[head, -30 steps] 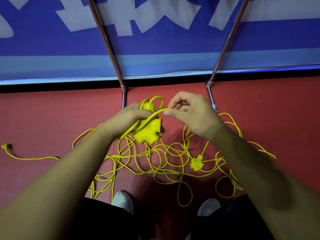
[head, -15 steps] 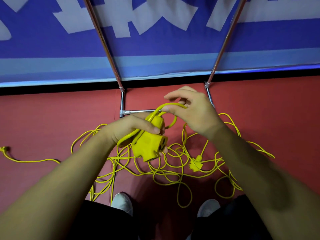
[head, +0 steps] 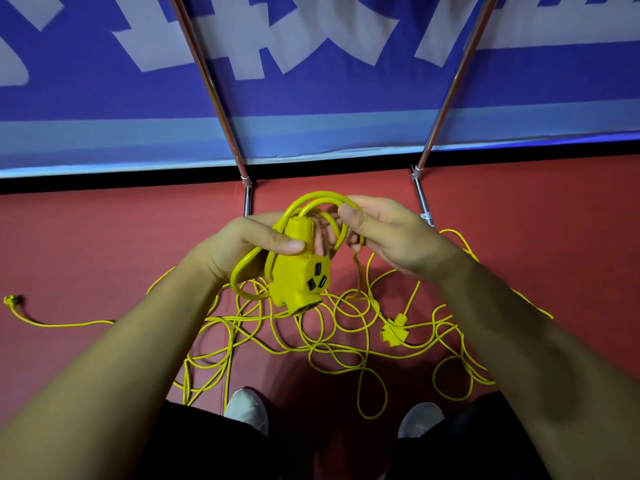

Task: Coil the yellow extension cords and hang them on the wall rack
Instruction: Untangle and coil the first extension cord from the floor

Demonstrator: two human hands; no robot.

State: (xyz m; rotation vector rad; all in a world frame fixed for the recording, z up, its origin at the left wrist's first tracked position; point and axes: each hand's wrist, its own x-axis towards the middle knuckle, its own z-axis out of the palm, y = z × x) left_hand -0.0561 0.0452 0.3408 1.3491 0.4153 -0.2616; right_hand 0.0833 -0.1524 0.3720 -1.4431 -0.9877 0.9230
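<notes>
- Head view: the left hand (head: 242, 244) is wrapped round the upper part of a yellow socket block (head: 294, 275), thumb pressed across its front; the block hangs upright in the air, with dark slots on its lower right face.
- The right hand (head: 391, 237), just right of the socket block, pinches a thick yellow cord loop (head: 320, 199) between thumb and curled fingers; the loop arches over the top of the block, and another bend of it sticks out below the left hand.
- Under and behind the socket block, thin yellow cords (head: 341, 344) lie tangled on the red floor (head: 104, 244), spreading to both sides.
- A smaller socket block (head: 394, 329) lies among them, down and right of the held one.
- Far left of the socket block, one cord ends in a plug (head: 12, 301) on the floor.
- Beyond the socket block, two slanted metal poles (head: 207, 74) rise in front of a blue and white banner (head: 311, 109).
- Below the socket block, two white shoes (head: 247, 407) show at the bottom edge.
</notes>
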